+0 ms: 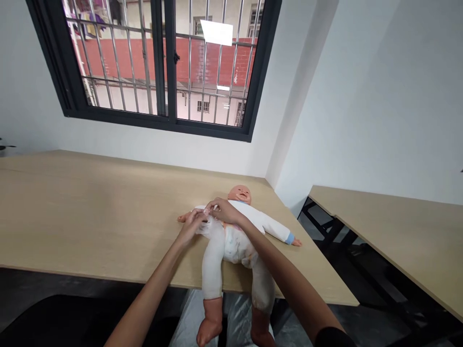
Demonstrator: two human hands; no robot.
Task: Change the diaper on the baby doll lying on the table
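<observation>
One camera, worn on my head, supplies the sole view. It looks from above the near edge of the tabletop (90,217), facing forward and down. My left hand (191,226) and right hand (226,210) sit close to the lens at lower centre, over the baby doll (235,246). The barred window (159,62) stands farther off at top, and the wide field takes in the wall beyond

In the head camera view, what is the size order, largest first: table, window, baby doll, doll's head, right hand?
Largest to smallest: the table, the window, the baby doll. The doll's head and the right hand look alike; the hand is nearer the camera, so I cannot rank them.
</observation>
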